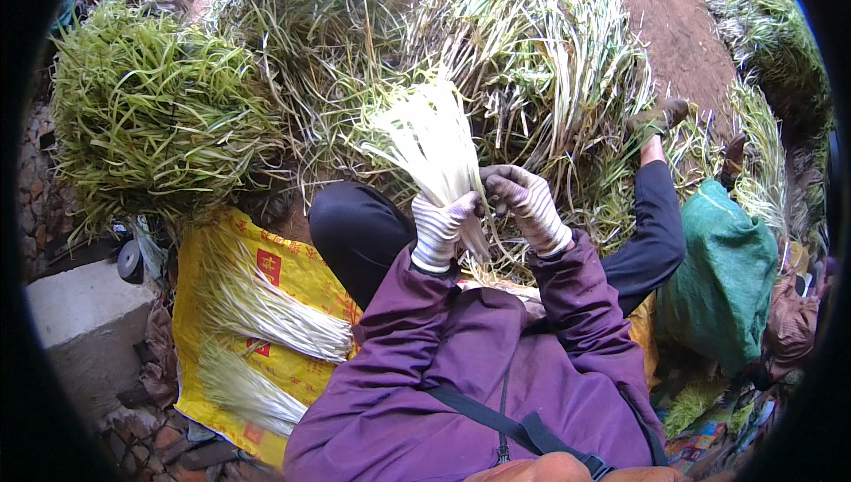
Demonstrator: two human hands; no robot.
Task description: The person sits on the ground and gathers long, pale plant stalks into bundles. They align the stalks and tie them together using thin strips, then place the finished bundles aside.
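Note:
My left hand, in a white-and-grey striped glove, grips a bunch of long pale leafy stalks, probably blanched chives. Their leafy ends fan out away from me, and the lower ends stick out below my fist towards my lap. Close on the right is my right hand, in a matching glove with dark, soiled fingers. Its fingers are curled at the side of the bunch, by a thin loose strand hanging there. Whether they pinch that strand is unclear.
Large heaps of green leaves and pale untrimmed stalks lie ahead. To the left, two bundles of white stalks rest on a yellow printed sack, beside a concrete block. A green woven sack stands right of my bent leg.

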